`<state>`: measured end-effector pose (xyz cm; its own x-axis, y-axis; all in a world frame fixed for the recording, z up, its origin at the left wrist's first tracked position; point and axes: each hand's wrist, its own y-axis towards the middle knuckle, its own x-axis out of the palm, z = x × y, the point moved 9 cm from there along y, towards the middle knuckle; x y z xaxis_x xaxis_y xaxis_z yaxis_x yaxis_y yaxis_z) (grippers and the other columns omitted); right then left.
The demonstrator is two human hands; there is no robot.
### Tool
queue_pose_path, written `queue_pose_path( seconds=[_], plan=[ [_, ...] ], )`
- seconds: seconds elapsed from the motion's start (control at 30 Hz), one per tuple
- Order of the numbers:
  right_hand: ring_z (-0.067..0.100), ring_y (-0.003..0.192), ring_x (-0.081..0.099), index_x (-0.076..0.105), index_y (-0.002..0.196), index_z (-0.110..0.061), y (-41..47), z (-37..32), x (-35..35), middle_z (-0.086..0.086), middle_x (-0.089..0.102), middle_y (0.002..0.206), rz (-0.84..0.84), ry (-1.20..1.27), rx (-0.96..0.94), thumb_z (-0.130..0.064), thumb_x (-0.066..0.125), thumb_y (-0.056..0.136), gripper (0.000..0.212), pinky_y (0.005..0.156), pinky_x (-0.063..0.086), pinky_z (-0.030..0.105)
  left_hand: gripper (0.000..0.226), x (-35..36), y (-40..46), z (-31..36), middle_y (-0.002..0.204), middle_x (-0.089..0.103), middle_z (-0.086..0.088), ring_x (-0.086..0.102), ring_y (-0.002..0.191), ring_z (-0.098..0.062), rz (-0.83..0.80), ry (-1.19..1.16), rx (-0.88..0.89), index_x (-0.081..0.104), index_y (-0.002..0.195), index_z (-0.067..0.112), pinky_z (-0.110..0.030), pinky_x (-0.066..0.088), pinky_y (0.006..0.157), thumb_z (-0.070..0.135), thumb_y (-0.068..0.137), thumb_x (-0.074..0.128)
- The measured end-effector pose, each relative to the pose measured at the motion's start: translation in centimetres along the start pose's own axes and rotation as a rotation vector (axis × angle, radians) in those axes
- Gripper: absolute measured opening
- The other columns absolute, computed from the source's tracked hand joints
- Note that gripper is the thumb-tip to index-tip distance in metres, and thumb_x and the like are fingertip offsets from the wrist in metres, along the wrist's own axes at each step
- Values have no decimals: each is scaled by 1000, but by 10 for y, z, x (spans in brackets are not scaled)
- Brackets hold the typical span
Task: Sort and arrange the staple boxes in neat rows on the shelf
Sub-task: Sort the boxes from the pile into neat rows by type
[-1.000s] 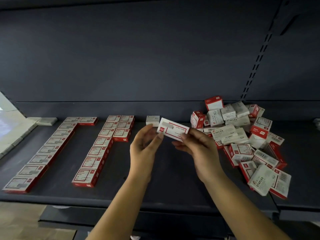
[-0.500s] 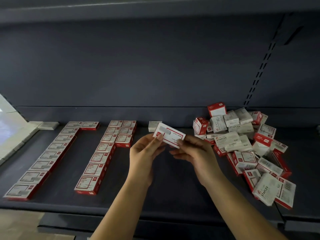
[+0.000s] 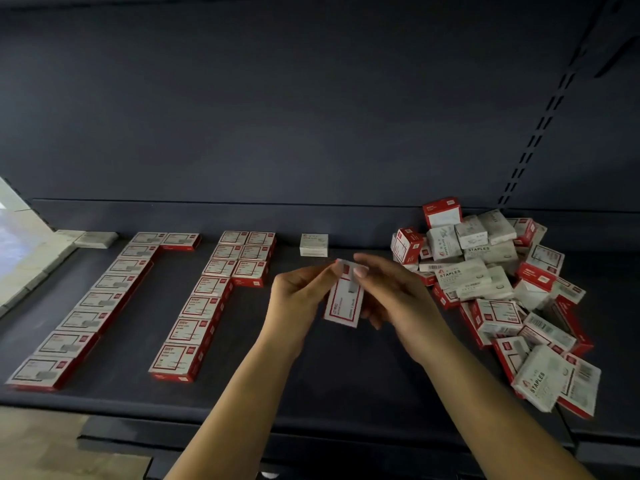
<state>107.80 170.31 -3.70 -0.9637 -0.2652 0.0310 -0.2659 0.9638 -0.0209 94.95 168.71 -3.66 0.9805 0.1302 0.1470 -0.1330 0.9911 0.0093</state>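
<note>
Box (image 3: 344,299) now turned lengthwise between left hand (image 3: 298,299) and right hand (image 3: 398,303), above bare shelf (image 3: 346,382).

Both forearms run out of view at the bottom edge. The left hand (image 3: 300,299) and right hand (image 3: 398,299) are blurred at the fingertips, which cover the top corners of the red and white staple box (image 3: 344,303) they pinch; its print is too small to read. In the loose pile of boxes (image 3: 498,292), lower boxes are partly buried under others. A pale box (image 3: 96,239) at far left is too blurred to identify.
</note>
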Motion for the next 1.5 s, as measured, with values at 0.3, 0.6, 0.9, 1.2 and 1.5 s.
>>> queue_pose_path(
  seconds=[0.3,0.6,0.9,1.2,1.5],
  plan=[
    [31,81,69,50,103,-3,5,13,24,16,69,92,64,406,60,-3,54,88,16,67,57,33,36,-37,1,-11,98,71,-12,68,92,-24,76,-143,-40,66,104,7,-37,56,79,22,71,66],
    [14,106,53,59,117,-6,14,-28,101,5,60,114,156,-870,-672,-38,61,79,50,90,46,26,21,-122,8,-9,91,70,-11,68,84,-22,192,-127,-74,66,101,3,-28,57,67,7,81,66],
    [31,98,58,65,109,-2,63,-24,223,9,63,102,25,-1202,-683,-27,84,62,57,81,50,45,13,-214,33,20,86,72,-5,69,82,-19,68,13,2,67,97,10,-31,57,73,10,85,61],
    [23,117,36,41,137,-26,150,26,299,4,36,125,-23,-1212,-187,-39,63,85,59,95,40,35,23,-378,99,28,100,69,-4,62,90,-14,303,768,68,67,110,10,-24,44,79,17,88,62],
    [26,117,43,51,128,-21,191,71,331,7,33,134,45,-1159,-18,-25,59,90,39,91,47,37,26,-406,117,1,100,67,-4,63,92,-23,139,831,-142,65,112,19,-34,51,82,14,88,57]
  ],
)
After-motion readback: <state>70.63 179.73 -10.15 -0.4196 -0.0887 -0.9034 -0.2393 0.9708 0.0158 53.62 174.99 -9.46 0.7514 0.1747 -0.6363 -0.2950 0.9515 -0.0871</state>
